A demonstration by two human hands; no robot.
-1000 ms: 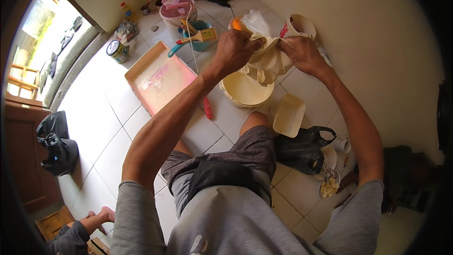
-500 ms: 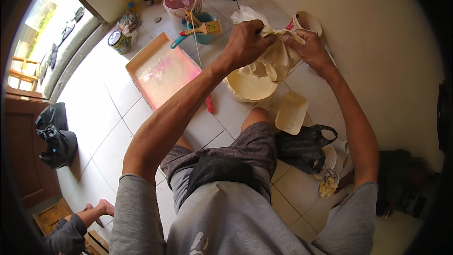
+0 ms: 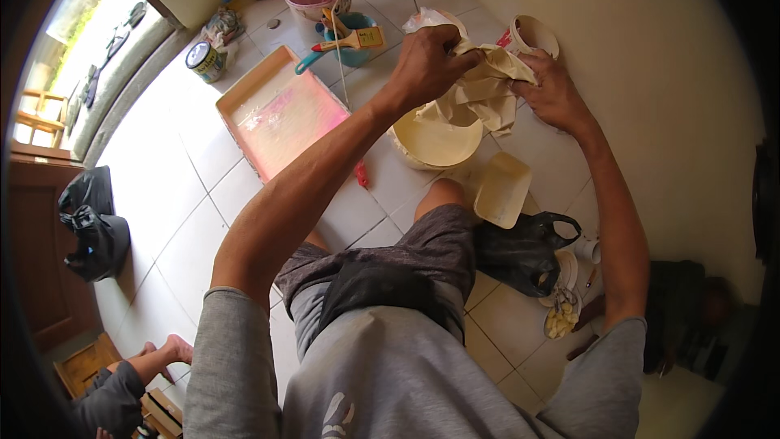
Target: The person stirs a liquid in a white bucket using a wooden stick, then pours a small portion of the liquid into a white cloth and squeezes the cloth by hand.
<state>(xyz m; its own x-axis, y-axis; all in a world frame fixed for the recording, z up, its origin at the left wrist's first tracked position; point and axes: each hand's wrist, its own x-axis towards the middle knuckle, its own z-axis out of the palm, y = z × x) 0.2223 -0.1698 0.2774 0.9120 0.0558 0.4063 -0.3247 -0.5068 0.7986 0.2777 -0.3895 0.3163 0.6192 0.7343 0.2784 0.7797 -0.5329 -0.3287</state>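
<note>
Both arms reach forward, holding a crumpled cream sheet [image 3: 479,102] above the floor. Whether it is cloth or soft plastic, I cannot tell. My left hand [image 3: 429,67] is closed on its upper left part, and my right hand [image 3: 554,96] pinches the right edge. Folds of the sheet hang between them, over the far rim of a round cream basin [image 3: 439,150] coated with pale paint. Nearer to my knee, a small cream rectangular tub [image 3: 502,191] sits beside the basin. Just beyond my left hand lies white plastic [image 3: 435,19].
A wide paint tray [image 3: 280,118] with pink smears is to the left. Behind it, paintbrushes [image 3: 357,38] lie across a teal pot [image 3: 354,55], near a pink-stained bucket [image 3: 318,2]. Black bags [image 3: 520,254] lie at right. Other people sit lower left [image 3: 122,390] and lower right [image 3: 682,309].
My right hand has moved slightly right and down. The sheet is spread a little wider, and its hanging folds have shifted to the right.
</note>
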